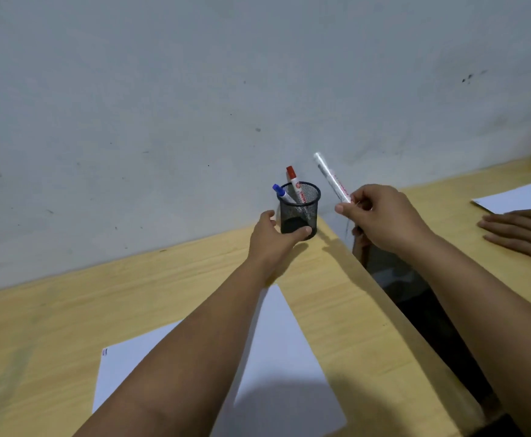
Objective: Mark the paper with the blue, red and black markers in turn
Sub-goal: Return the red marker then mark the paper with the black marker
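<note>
Right hand (381, 216): fingertips pinching a slim white-barrelled marker (332, 178), likely the black one, angling it upward.
Left hand (273, 238): wrapping the black mesh pen cup (299, 212), steadying it.
Cup: holding blue-capped marker (280, 192) and red-capped marker (294, 181).
White paper sheet (277, 357): lying under the forearms.
</note>
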